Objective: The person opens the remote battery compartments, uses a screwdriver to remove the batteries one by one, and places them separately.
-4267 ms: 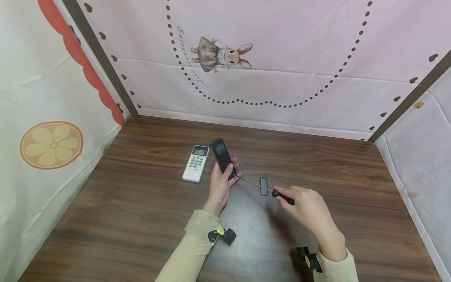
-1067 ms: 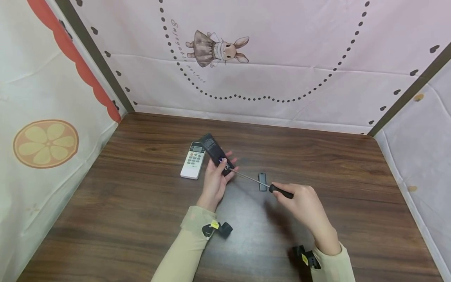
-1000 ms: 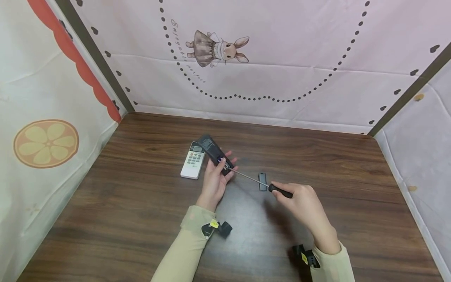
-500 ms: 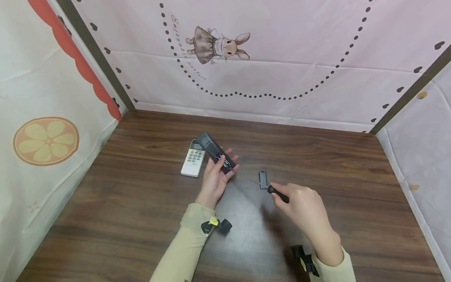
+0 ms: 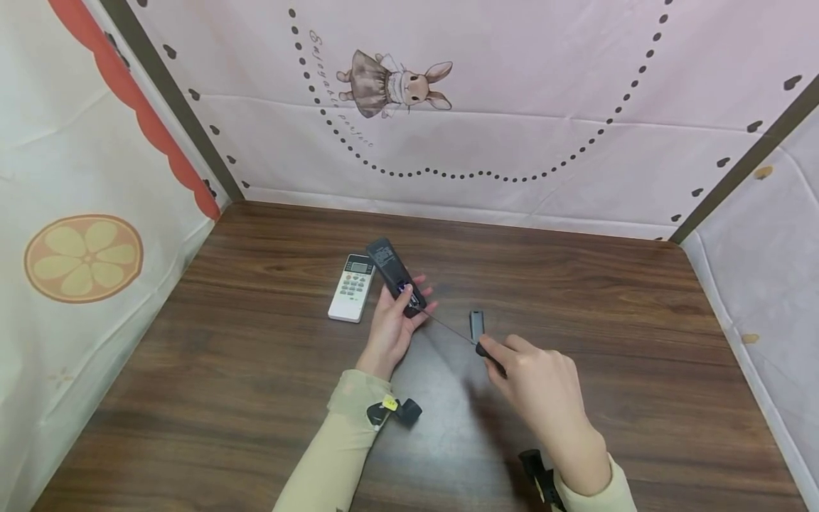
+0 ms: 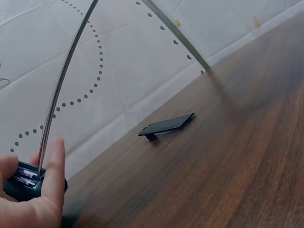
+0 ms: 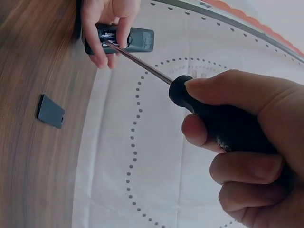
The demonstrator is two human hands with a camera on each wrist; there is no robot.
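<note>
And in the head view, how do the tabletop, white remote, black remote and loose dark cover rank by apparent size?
1. Tabletop
2. White remote and black remote: too alike to rank
3. Loose dark cover

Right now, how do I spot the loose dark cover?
Above the brown wooden table, find the black remote in the left hand. To its right in the head view lies the cover: small, thin, dark, held by no hand, showing no buttons, unlike the white remote.

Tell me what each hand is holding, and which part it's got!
Left fingers: the black remote, by the end with the open compartment. Right fingers: the screwdriver, by its black handle.
</note>
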